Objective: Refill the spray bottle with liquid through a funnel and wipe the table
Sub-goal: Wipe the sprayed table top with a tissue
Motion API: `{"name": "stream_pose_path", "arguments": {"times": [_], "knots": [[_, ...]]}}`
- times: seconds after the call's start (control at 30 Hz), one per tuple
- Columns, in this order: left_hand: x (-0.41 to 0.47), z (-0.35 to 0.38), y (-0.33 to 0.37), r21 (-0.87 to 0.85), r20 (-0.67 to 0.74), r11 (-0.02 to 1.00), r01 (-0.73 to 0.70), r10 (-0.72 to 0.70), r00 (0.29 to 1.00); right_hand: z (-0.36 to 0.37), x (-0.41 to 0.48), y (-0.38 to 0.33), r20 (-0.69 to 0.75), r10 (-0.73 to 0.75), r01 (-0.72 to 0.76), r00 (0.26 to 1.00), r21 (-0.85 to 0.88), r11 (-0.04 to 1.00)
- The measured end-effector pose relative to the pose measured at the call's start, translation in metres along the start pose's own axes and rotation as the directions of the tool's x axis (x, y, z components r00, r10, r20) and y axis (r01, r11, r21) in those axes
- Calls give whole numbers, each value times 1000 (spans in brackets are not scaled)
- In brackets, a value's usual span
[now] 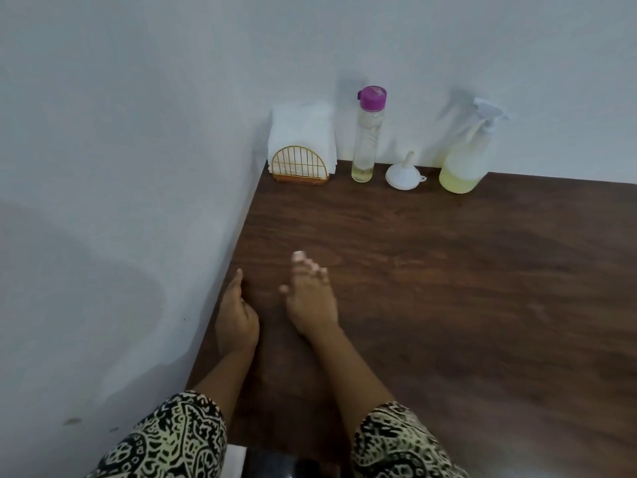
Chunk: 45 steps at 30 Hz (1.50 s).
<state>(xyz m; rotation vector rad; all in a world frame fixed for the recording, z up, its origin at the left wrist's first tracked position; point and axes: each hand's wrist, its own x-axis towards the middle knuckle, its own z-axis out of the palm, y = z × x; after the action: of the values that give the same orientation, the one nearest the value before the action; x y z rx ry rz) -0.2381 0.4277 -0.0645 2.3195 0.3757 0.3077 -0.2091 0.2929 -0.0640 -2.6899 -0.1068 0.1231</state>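
Both hands, left (237,319) & right (312,301), spread empty on surface (448,305); spray bottle (465,157) right of funnel (404,173): prob. light, slick plastic, grip at neck.

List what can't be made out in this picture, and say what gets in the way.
- Head view: the napkins, their lower part hidden by the wire holder.
- Spray bottle: its white nozzle blends into the pale wall; outline blurred.
- Right hand: fingers motion-blurred; unclear if anything is pinched.
- Tall bottle: cap seal too small to judge.
- Table: right and near edges cut off by the frame.
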Motion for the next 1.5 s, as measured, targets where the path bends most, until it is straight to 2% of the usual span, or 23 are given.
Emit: {"name": "stream_pose_path", "arguments": {"times": [0.07,0.13,0.2,0.23,0.3,0.37,0.47,0.6,0.67,0.73,0.8,0.87,0.97,1.03,1.1,1.13,1.2,1.27,1.33,1.37,1.43,1.5], "knots": [[-7,-3,-1,37,27,999,-17,16,1000,-18,-8,53,-124,235,-238,964,-11,971],[-7,-3,-2,70,52,997,-37,33,998,-41,-20,101,-169,410,-419,896,-14,908],[-7,-3,-2,82,65,996,-40,34,997,-49,-27,113,-148,498,-501,854,18,865],[-6,-3,-1,77,66,996,-37,32,997,-46,-26,104,-158,489,-492,858,26,870],[-8,-4,0,55,56,998,-25,22,998,-29,-27,65,-140,391,-391,910,29,920],[-11,-6,-2,40,43,999,-30,29,999,-7,-35,18,-71,227,-225,971,47,973],[-16,-9,-6,38,44,999,-2,1,999,17,-62,-31,20,-13,11,1000,57,998],[-20,-10,-5,31,42,999,-7,5,999,6,-80,-16,51,-122,117,991,93,989],[-19,-9,-6,34,40,999,-28,27,999,-9,-74,3,2,-143,142,990,119,983],[-19,-8,-6,39,42,999,-22,20,999,-23,-60,19,-65,-139,143,988,63,988],[-19,-9,-7,48,44,999,-7,4,999,-30,-46,28,29,-172,171,985,24,985],[-20,-9,-7,64,48,998,-16,13,999,-27,-41,27,132,-272,275,953,-9,961],[-20,-9,-5,73,57,997,-10,6,998,-19,-56,14,118,-387,393,915,-34,919],[-19,-10,-4,74,57,997,-11,7,998,-14,-76,7,179,-423,440,888,-62,896],[-19,-11,-4,79,56,997,-18,14,998,-11,-94,14,147,-479,491,865,-59,869],[-19,-11,-4,77,55,997,-26,21,998,-12,-97,26,73,-488,492,870,-67,868],[-20,-10,-4,69,54,997,-33,29,998,-18,-95,62,-101,-387,377,917,-103,921],[-21,-9,-3,66,56,997,-39,36,998,-42,-86,98,-227,-127,101,966,-124,987],[-20,-8,-4,73,56,996,-50,46,997,-71,-70,120,-287,167,-191,943,-58,980],[-20,-8,-5,78,56,996,-53,49,997,-80,-61,124,-306,263,-285,915,-28,958],[-20,-8,-5,88,57,995,-48,43,997,-82,-42,112,-338,332,-352,881,1,936],[-20,-9,-6,92,58,995,-41,36,998,-69,-30,76,-268,256,-269,929,-10,963]]}}
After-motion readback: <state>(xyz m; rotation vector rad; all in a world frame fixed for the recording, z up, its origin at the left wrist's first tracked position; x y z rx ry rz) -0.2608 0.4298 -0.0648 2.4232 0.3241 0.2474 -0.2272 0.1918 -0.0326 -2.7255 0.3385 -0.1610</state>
